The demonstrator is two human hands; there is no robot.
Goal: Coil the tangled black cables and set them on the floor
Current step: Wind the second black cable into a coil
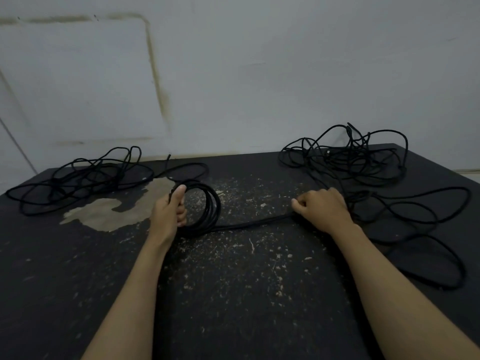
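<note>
My left hand (pixel 170 210) grips a round coil of black cable (pixel 211 207), thumb up over its top, held upright on the dark table (pixel 233 281). From the coil's bottom a straight run of the same cable (pixel 254 224) leads right to my right hand (pixel 323 207), which is curled round it. Beyond that hand the cable spreads in loose loops (pixel 420 229) toward a tangled black heap (pixel 348 157) at the back right. A second tangled black cable (pixel 78 178) lies at the back left.
The table is dark and worn, with a bare tan patch (pixel 109 211) left of the coil and pale flecks across its middle. A grey-white wall (pixel 259 74) stands right behind it. The table's right edge runs near the far tangle.
</note>
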